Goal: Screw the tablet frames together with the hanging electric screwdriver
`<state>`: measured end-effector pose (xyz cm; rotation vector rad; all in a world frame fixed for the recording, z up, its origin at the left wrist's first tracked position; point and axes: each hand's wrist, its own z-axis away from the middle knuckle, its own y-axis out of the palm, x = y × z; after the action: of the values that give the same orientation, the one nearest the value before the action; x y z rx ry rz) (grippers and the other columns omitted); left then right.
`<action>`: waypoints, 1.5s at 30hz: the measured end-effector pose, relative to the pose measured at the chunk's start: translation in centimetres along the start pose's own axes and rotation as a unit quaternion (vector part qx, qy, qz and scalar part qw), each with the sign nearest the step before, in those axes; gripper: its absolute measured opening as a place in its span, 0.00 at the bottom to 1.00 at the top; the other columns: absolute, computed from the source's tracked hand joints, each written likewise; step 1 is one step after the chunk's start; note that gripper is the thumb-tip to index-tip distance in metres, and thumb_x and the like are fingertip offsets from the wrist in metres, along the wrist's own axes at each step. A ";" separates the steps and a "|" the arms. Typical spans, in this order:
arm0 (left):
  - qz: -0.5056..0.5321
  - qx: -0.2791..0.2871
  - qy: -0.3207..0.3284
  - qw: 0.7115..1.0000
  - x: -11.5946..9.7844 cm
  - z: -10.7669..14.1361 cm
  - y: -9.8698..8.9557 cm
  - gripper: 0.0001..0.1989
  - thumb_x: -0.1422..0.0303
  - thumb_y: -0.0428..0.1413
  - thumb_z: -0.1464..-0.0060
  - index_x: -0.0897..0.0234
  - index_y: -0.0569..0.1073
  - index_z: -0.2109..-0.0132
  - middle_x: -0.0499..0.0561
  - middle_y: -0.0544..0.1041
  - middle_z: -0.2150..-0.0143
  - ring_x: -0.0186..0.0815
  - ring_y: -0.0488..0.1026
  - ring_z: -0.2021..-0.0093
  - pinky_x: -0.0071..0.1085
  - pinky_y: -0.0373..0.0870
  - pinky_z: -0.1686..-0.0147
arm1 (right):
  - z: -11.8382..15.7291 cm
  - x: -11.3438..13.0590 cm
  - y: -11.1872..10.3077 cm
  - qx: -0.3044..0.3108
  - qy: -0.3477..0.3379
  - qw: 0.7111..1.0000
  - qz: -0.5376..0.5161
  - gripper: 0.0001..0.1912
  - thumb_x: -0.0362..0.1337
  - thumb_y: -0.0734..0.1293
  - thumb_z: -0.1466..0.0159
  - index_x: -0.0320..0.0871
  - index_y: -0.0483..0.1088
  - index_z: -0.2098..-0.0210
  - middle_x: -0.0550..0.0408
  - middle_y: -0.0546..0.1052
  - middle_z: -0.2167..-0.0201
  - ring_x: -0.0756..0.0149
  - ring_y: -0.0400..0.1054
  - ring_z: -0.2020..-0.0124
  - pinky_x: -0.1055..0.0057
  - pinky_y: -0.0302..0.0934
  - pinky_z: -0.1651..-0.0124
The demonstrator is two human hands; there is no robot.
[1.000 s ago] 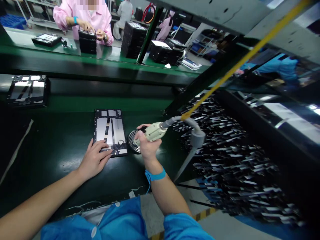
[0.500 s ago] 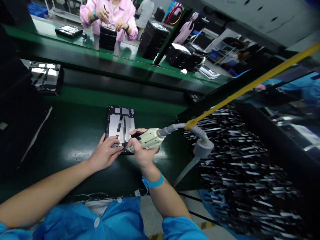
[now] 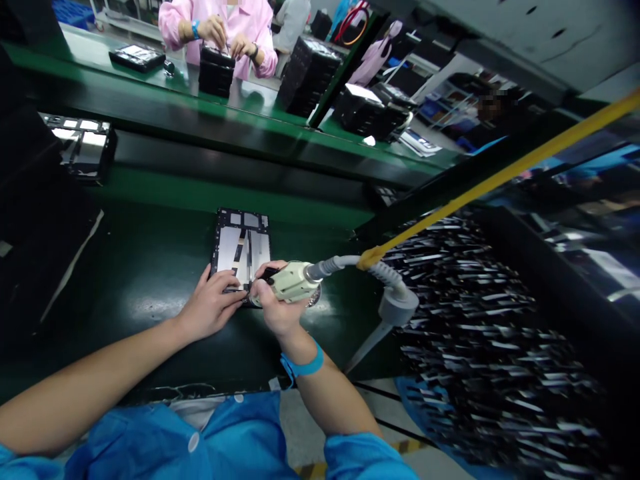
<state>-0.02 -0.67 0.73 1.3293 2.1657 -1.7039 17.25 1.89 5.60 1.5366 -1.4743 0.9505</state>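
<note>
A flat black tablet-like device (image 3: 256,247) lies on the green bench, its pale inside face up with a dark ribbon strip across it. My left hand (image 3: 211,305) rests on its lower left part, fingers stretched out over the edge. In my right hand (image 3: 281,315) is a pale green electric screwdriver (image 3: 294,281), gripped with fingers wrapped round the body. Its nose points at the device's lower edge, close to my left fingertips. The bit's tip is hidden, so contact cannot be made out. A grey cable (image 3: 340,261) leads from the tool's back end.
A yellow strap (image 3: 480,187) ties up the cable. Many thin dark strips (image 3: 480,333) fill the right side. Another open device (image 3: 87,150) sits at the left, beside a dark stack (image 3: 35,220). Across the bench a person in pink (image 3: 220,27) works behind stacked black devices (image 3: 307,77).
The screwdriver's back end and its cable have shifted slightly left, with my right hand. My left hand stays on the device. The open device at the left has moved further left in view.
</note>
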 end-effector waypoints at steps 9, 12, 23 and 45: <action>0.000 -0.012 0.002 1.000 0.1 0.0 0.3 0.13 0.68 0.53 0.32 0.55 0.79 0.47 0.55 0.77 0.47 0.47 0.68 0.37 0.65 0.50 0.33 | -0.7 0.8 0.0 -0.016 0.000 0.998 -0.064 0.13 0.35 0.71 0.36 0.45 0.68 0.53 0.56 0.76 0.61 0.73 0.71 0.77 0.72 0.69 0.73; 0.006 -0.019 0.005 1.000 0.1 0.0 0.3 0.11 0.67 0.54 0.32 0.56 0.80 0.49 0.54 0.77 0.47 0.47 0.68 0.37 0.65 0.50 0.33 | -0.8 1.0 0.0 -0.025 0.014 0.998 -0.064 0.12 0.37 0.71 0.36 0.44 0.68 0.54 0.55 0.76 0.61 0.73 0.71 0.77 0.72 0.68 0.74; 0.048 -0.089 0.043 0.994 -0.1 -0.1 0.3 0.07 0.67 0.59 0.37 0.59 0.80 0.54 0.55 0.78 0.49 0.47 0.67 0.36 0.59 0.53 0.31 | -0.6 2.2 1.9 -0.030 0.018 0.994 -0.102 0.14 0.38 0.72 0.37 0.47 0.65 0.54 0.58 0.74 0.61 0.72 0.71 0.78 0.71 0.68 0.75; 0.075 -0.104 0.061 0.990 0.2 -0.6 0.5 0.04 0.68 0.61 0.38 0.61 0.78 0.62 0.52 0.79 0.54 0.44 0.71 0.41 0.51 0.63 0.36 | -0.2 2.1 2.1 -0.022 0.027 0.994 -0.107 0.14 0.39 0.72 0.37 0.46 0.65 0.56 0.58 0.74 0.62 0.73 0.70 0.79 0.72 0.68 0.78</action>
<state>0.49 -0.08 0.46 1.5284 2.1726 -1.3347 15.28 1.19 7.68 1.5878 -1.2543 0.8217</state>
